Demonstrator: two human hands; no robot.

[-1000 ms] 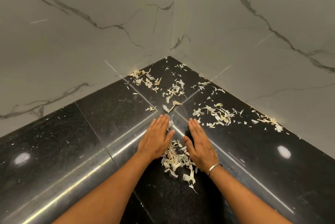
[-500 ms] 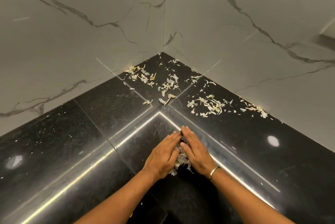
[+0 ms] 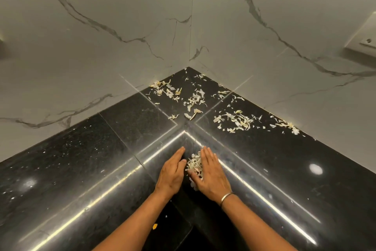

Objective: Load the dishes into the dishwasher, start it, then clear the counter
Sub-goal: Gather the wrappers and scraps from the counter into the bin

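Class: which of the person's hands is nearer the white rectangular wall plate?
Right. The right hand lies below and left of the white rectangular wall plate; the left hand lies even farther left.

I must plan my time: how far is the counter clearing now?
Done: one small pile of peels is gathered at the inner edge of the counter. In hand: the left hand and right hand flank that pile, fingers straight. Remaining: scattered peels near the wall corner. The dishwasher is out of view.
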